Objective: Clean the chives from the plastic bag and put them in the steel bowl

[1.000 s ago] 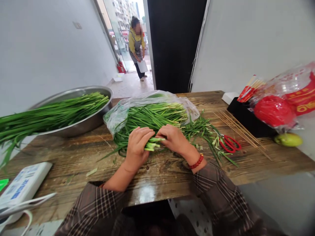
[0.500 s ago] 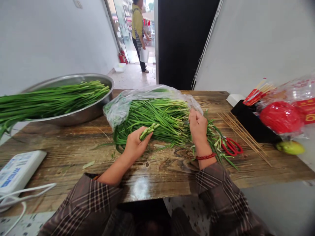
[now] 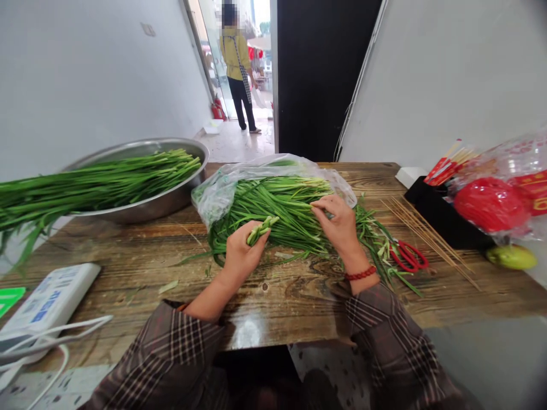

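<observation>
A pile of garlic chives point(image 3: 277, 210) lies on the wooden table, partly covered by a clear plastic bag point(image 3: 216, 196). My left hand point(image 3: 243, 247) is closed around a small bunch of chives point(image 3: 262, 229), whose pale cut ends poke out above the thumb. At the pile's right side, the thumb and forefinger of my right hand point(image 3: 339, 222) pinch together at the stem end of a chive. Its other fingers are curled. Loose trimmings point(image 3: 370, 228) lie just right of that hand, beside red-handled scissors point(image 3: 409, 256).
On the left stands a metal basin point(image 3: 141, 212) with more chives hanging over its rim. A white device with cables point(image 3: 55, 296) is at the near left. Thin bamboo sticks point(image 3: 427, 239) and a black box point(image 3: 444, 219) lie right. A person point(image 3: 236, 62) stands in the doorway.
My right hand has moved left from the pile's right edge and pinches at the stem ends. My left hand keeps its bunch. The person in the doorway has turned away.
</observation>
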The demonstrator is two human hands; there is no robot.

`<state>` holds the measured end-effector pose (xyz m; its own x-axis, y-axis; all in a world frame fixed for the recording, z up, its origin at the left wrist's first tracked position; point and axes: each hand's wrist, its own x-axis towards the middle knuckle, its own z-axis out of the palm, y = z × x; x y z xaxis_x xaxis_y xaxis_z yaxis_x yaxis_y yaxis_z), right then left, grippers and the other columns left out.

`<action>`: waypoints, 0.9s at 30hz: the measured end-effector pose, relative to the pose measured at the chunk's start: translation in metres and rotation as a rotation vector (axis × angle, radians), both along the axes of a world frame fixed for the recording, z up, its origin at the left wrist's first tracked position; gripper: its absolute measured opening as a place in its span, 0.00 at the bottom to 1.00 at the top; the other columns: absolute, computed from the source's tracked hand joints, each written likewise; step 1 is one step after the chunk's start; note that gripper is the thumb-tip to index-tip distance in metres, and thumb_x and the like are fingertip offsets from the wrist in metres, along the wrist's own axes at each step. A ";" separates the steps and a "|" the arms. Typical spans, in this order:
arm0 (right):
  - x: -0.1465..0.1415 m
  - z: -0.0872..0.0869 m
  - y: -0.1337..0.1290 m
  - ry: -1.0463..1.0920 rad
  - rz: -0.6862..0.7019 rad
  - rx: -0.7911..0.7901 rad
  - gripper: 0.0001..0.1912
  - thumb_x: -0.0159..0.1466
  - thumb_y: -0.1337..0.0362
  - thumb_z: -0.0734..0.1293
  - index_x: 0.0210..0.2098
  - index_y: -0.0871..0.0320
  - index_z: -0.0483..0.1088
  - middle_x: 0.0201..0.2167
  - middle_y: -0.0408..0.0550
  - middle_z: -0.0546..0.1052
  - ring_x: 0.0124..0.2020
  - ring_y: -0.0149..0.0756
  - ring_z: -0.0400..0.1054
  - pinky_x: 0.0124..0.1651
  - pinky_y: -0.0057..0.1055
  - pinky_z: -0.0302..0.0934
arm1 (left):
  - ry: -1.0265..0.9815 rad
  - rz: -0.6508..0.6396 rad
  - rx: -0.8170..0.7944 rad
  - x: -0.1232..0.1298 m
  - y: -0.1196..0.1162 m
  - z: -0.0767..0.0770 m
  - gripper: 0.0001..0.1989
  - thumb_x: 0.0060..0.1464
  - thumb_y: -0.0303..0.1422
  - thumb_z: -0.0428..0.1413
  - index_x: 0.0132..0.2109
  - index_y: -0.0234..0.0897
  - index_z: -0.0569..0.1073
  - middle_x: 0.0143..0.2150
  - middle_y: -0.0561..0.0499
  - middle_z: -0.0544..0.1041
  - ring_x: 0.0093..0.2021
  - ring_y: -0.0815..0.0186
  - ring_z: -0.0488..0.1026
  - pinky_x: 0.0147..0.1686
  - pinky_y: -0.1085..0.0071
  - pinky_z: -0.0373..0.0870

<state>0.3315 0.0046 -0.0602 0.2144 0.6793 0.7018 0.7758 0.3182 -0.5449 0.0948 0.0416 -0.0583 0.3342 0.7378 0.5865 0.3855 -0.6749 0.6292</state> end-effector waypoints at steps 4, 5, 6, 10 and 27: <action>-0.016 0.009 -0.006 0.034 0.158 0.080 0.08 0.64 0.63 0.66 0.38 0.52 0.78 0.36 0.48 0.76 0.39 0.36 0.71 0.43 0.36 0.66 | -0.091 -0.063 0.178 0.000 -0.005 0.010 0.05 0.60 0.31 0.53 0.39 0.36 0.73 0.38 0.48 0.78 0.40 0.66 0.74 0.44 0.68 0.70; -0.021 0.010 -0.007 0.027 0.198 0.068 0.08 0.64 0.63 0.66 0.38 0.52 0.78 0.36 0.48 0.76 0.39 0.36 0.71 0.42 0.36 0.66 | -0.103 -0.082 0.211 0.000 -0.005 0.012 0.06 0.60 0.31 0.52 0.41 0.36 0.74 0.41 0.47 0.78 0.43 0.65 0.74 0.46 0.67 0.70; -0.025 0.011 -0.008 0.021 0.237 0.048 0.08 0.64 0.63 0.66 0.38 0.52 0.78 0.36 0.48 0.76 0.39 0.36 0.71 0.42 0.36 0.66 | -0.108 -0.096 0.237 0.000 -0.005 0.013 0.07 0.61 0.30 0.52 0.43 0.37 0.74 0.44 0.45 0.78 0.46 0.65 0.74 0.48 0.66 0.70; -0.037 0.013 -0.012 0.020 0.374 -0.014 0.07 0.64 0.65 0.66 0.38 0.53 0.78 0.35 0.48 0.77 0.38 0.34 0.71 0.42 0.34 0.66 | -0.058 -0.156 0.310 0.000 0.000 0.009 0.11 0.60 0.30 0.52 0.49 0.37 0.73 0.51 0.43 0.77 0.54 0.61 0.72 0.57 0.59 0.66; -0.033 0.010 -0.011 0.845 0.396 -0.098 0.14 0.64 0.57 0.65 0.25 0.57 0.71 0.25 0.42 0.70 0.27 0.28 0.62 0.31 0.27 0.57 | -0.019 -0.099 -0.259 0.007 0.000 0.005 0.16 0.56 0.37 0.54 0.23 0.36 0.62 0.21 0.56 0.63 0.24 0.72 0.58 0.26 0.75 0.57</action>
<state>0.2982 -0.0066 -0.0501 0.3673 0.8597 0.3549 -0.0442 0.3973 -0.9166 0.1018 0.0415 -0.0532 0.4023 0.8285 0.3895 0.3121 -0.5241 0.7924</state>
